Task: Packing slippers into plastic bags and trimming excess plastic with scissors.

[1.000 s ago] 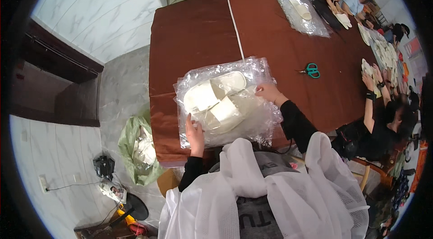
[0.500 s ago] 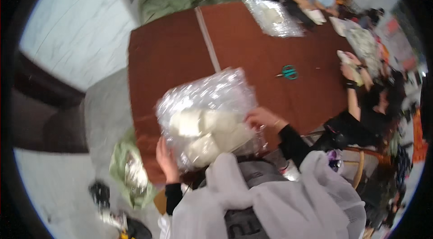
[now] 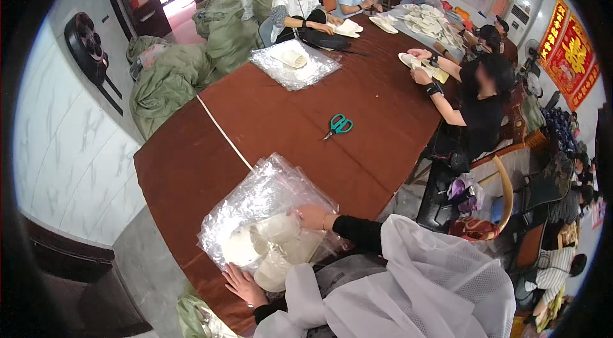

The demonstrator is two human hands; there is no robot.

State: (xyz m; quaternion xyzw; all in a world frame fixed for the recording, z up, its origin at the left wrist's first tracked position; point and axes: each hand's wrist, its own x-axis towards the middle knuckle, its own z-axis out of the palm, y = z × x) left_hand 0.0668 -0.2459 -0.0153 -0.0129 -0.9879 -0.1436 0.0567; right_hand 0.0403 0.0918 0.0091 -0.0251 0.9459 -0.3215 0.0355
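Note:
Several cream slippers (image 3: 281, 252) lie in and on clear plastic bags (image 3: 246, 188) at the near edge of the table. My left hand (image 3: 244, 285) rests beside the near left slipper, open, its fingers spread on the brown cloth and the bag's edge. My right hand (image 3: 314, 217) is at the right side of the slippers, its fingers bent and closed on the clear plastic. Whether it also grips a slipper is not plain. Glare on the film blurs the slippers' outlines.
Teal-handled scissors (image 3: 338, 126) lie mid-table on the brown tablecloth (image 3: 274, 114). Farther off is another plastic bag (image 3: 313, 73) with a slipper on it. Co-workers sit round the far and right sides, near a slipper pile (image 3: 431, 22). Green sacks (image 3: 172, 86) stand at left.
The view has swung up, showing more of the room. My left hand has gone from the bag's side to lying flat near it. My right hand has moved inward over the slippers.

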